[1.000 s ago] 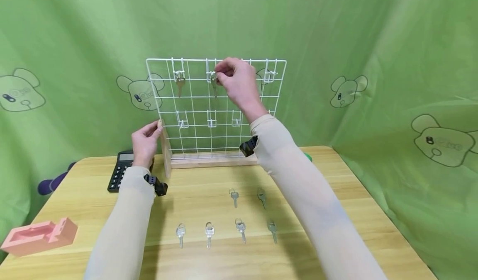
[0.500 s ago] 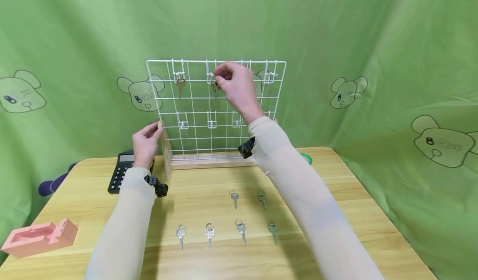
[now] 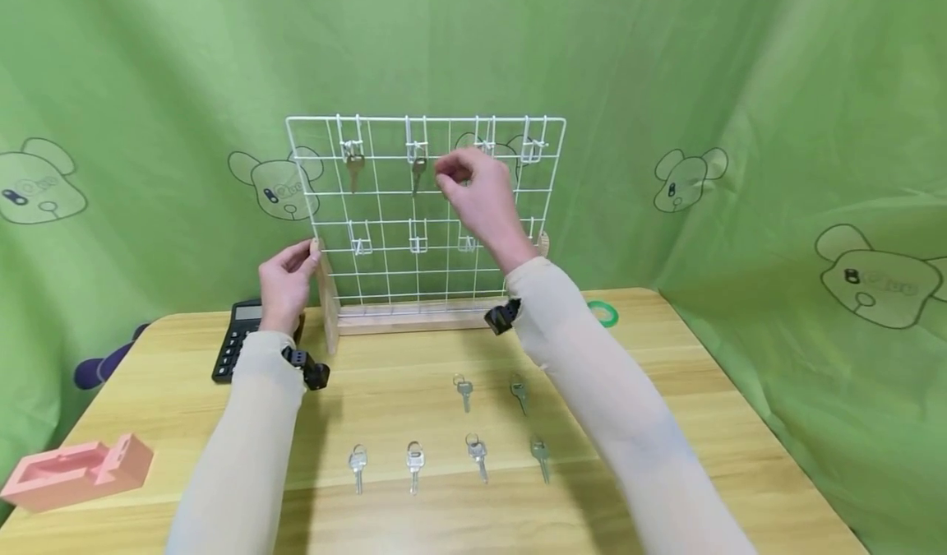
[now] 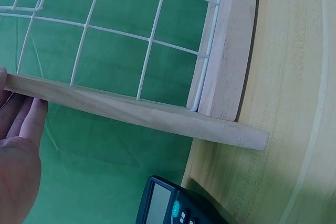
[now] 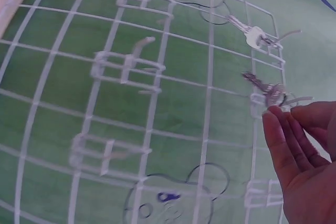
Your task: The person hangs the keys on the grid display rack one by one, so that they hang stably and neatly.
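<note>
A white wire grid rack [image 3: 488, 118] with hooks stands on a wooden base at the back of the table. Between thumb and fingers, my left hand [image 3: 284, 288] pinches the top of its left wooden side post [image 4: 142, 115]. One key [image 3: 355, 167] hangs from the top-left hook. A second key [image 3: 418, 172] hangs from the hook beside it, also visible as a blurred key [image 5: 274, 94] in the right wrist view. Just right of this second key is my right hand [image 3: 484, 197], fingers loosely bent, holding nothing. Other hooks on both rows carry no keys.
Several loose keys [image 3: 415, 460] lie in two rows on the table's front half. A black calculator [image 3: 235, 345] sits by the left post, a pink tape dispenser [image 3: 81, 471] at front left. A green ring-shaped roll [image 3: 607, 314] lies behind the right arm.
My right hand has let go of the second key and drawn slightly right and down from it. The key now hangs on the hook. My left hand keeps its grip on the post.
</note>
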{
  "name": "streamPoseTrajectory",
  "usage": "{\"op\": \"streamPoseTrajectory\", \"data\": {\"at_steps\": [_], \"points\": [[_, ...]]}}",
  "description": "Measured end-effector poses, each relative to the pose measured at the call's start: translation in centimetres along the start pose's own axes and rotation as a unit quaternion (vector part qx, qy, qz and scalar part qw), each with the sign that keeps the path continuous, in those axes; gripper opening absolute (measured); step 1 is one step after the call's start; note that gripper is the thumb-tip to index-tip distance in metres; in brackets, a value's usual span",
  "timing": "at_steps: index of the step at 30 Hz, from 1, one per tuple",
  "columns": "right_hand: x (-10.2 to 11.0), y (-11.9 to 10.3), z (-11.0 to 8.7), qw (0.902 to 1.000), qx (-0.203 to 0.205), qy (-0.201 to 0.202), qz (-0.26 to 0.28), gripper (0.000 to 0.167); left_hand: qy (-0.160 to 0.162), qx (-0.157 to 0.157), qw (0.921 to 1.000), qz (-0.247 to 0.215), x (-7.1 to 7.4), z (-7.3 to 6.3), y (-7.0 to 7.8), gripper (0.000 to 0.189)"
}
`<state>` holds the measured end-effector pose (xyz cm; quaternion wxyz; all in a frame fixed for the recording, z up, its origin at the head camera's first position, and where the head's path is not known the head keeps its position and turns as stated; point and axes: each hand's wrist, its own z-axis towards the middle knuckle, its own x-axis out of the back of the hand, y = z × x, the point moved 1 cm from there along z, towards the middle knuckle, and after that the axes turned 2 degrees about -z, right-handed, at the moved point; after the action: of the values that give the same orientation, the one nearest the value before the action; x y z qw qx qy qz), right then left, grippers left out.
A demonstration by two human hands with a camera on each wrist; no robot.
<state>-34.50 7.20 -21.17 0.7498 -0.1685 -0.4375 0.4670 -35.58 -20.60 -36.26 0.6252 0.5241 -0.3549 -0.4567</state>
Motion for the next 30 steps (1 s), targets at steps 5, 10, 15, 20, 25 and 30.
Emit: {"op": "streamPoseTrajectory", "data": {"at_steps": [5,10,15,20,25,30], "points": [[0.5,2.0,-2.4,0.9981,0.012,-0.047,-0.036,0.016,0.001,-0.001,1.0000,-0.003,0.0,-0.1,0.1,0.039],[1.0,3.7,-4.9,0.9928,0.010,-0.101,-0.063,0.015,0.004,0.002,1.0000,-0.004,0.0,-0.2,0.2,0.039],[0.7,5.7,-7.9,0.9839,0.034,-0.158,-0.076,0.015,0.005,0.007,1.0000,0.002,0.0,-0.2,0.3,0.039],[-0.3,8.1,-10.6,0.9752,0.032,-0.200,-0.088,0.013,0.005,0.005,1.0000,0.004,0.1,-0.3,0.2,0.039],[-1.3,10.6,-12.2,0.9650,-0.007,-0.248,-0.086,0.013,0.004,0.006,1.0000,0.006,0.0,-0.1,0.1,0.039],[-2.3,12.6,-13.3,0.9544,-0.047,-0.288,-0.065,0.020,0.007,0.004,1.0000,0.000,-0.1,0.0,0.1,0.038]]}}
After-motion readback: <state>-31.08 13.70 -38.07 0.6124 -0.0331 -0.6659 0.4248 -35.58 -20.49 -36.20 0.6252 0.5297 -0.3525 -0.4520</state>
